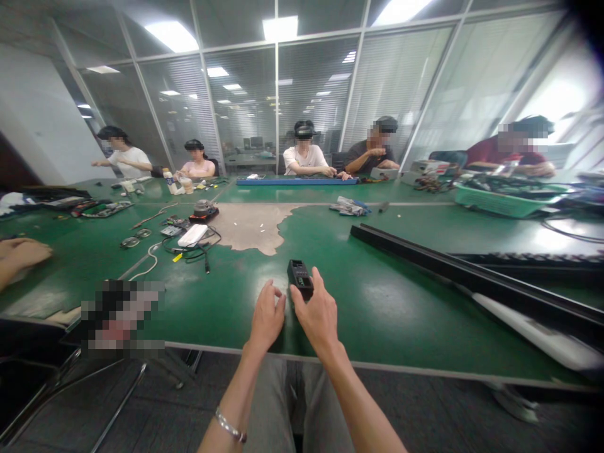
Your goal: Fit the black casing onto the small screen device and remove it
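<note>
Device [301, 277], black and boxy: one, lying on the green tabletop [377, 327] just ahead of me, its near end between the thumb and fingers of my right hand [318, 314]. Whether I grip it or merely frame it, I cannot tell. Left hand [268, 318]: released, fingers loosely curved, just beside the device (silver bracelet [230, 426] on that wrist).

To my left, farther up: white box [193, 236] among black cables; eyeglasses [135, 238]; black-and-red unit [204, 212]. Beyond the device: ragged brown patch [255, 229] in the green surface, with gloves [350, 206] to its right.

To my right: long black rail [472, 270], slanting from mid-table toward the near right corner and bounding that side; pale long piece [533, 330] partly under it. Behind: green basket [512, 200], heaped with dark items.

Far side: blue bar [297, 182], lying lengthwise; five people seated. At my left edge, another person's hand [28, 255]. Room: glass partition [245, 107] with blinds, lit ceiling panels, dark floor [406, 409].
</note>
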Motion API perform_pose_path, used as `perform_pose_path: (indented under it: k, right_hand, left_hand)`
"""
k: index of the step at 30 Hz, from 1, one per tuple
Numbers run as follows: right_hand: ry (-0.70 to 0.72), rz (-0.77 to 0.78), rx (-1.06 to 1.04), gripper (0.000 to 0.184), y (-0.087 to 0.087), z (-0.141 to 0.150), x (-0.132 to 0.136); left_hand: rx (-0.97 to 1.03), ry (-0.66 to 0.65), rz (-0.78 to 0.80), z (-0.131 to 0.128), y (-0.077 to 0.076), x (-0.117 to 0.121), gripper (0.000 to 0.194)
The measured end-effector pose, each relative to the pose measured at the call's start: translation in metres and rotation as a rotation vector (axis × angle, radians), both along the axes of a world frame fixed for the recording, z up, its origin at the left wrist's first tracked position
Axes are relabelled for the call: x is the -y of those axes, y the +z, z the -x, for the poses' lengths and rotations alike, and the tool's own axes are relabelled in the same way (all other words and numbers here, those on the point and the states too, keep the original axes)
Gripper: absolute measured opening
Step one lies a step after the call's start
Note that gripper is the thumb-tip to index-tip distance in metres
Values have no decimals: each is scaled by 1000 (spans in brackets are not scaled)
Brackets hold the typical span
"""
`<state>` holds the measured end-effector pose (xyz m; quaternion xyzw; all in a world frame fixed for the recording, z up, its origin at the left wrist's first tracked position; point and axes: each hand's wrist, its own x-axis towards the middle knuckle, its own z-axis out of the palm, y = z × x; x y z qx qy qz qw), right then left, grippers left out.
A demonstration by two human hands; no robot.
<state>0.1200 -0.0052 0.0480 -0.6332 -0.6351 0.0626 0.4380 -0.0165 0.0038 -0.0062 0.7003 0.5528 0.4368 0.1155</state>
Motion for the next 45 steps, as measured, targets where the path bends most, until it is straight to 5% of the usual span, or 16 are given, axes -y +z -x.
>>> perform_pose_path:
  k: [9, 20, 27, 39, 45]
  right_hand:
    - [-13, 39, 124, 71, -17, 6, 1]
    - [-27, 22, 123, 68, -37, 8, 10]
    - [30, -59, 90, 70, -34, 9, 6]
    - [-23, 30, 71, 71, -42, 10, 5]
    - [17, -41, -87, 74, -21, 8, 2]
  left_hand:
    - [-29, 53, -18, 0, 0, 1, 20]
    - [-80, 82, 75, -2, -5, -2, 41]
    - [-170, 41, 116, -2, -3, -1, 43]
    - [-115, 56, 107, -2, -5, -1, 47]
    - [-106, 51, 128, -2, -4, -2, 49]
